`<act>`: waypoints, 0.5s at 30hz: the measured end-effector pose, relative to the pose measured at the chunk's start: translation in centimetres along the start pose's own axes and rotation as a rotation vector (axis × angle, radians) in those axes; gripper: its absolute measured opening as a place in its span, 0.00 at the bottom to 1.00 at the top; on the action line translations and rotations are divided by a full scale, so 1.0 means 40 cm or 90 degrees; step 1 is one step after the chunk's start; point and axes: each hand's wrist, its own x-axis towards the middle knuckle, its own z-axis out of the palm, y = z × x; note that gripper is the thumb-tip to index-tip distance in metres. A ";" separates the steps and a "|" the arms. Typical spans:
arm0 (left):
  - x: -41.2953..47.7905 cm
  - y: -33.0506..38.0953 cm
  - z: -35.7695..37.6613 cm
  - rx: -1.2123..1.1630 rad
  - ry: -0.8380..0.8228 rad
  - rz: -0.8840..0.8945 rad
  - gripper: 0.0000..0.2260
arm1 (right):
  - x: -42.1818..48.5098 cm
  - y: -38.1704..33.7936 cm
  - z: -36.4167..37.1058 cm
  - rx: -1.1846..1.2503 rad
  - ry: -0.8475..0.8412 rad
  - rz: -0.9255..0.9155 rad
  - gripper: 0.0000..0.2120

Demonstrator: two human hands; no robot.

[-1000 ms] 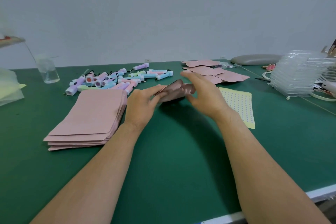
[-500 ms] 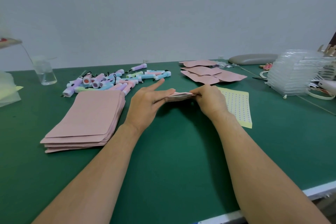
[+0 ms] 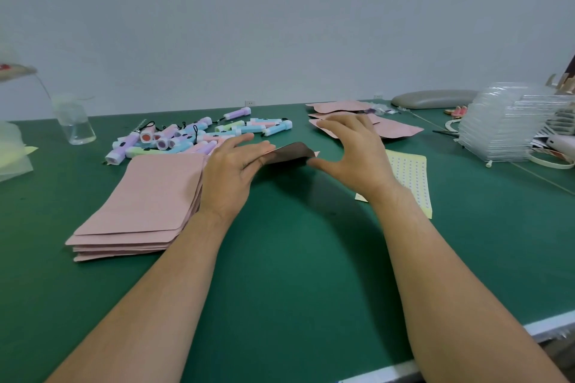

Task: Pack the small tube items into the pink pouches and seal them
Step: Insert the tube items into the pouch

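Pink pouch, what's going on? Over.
Left hand grips pink pouch. Right hand open at its other end. Nothing blocking.

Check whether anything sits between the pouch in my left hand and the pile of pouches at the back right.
Only your own right hand, open, in front of that pile. No other object lies between it and the pouch your left hand holds.
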 end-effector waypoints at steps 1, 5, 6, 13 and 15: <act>0.000 -0.001 0.002 0.005 0.001 0.007 0.12 | 0.004 -0.006 -0.002 0.015 0.053 -0.056 0.28; 0.003 -0.008 0.013 0.032 -0.007 0.031 0.12 | 0.011 -0.052 0.004 0.085 0.099 -0.145 0.10; 0.003 -0.011 0.014 0.037 -0.005 0.039 0.12 | 0.010 -0.062 0.009 0.086 0.102 -0.158 0.07; 0.005 -0.016 0.019 0.047 0.023 0.074 0.12 | 0.010 -0.069 0.014 0.048 0.022 -0.194 0.07; 0.005 -0.011 0.023 0.052 0.015 0.081 0.13 | 0.008 -0.068 0.015 0.042 0.022 -0.191 0.06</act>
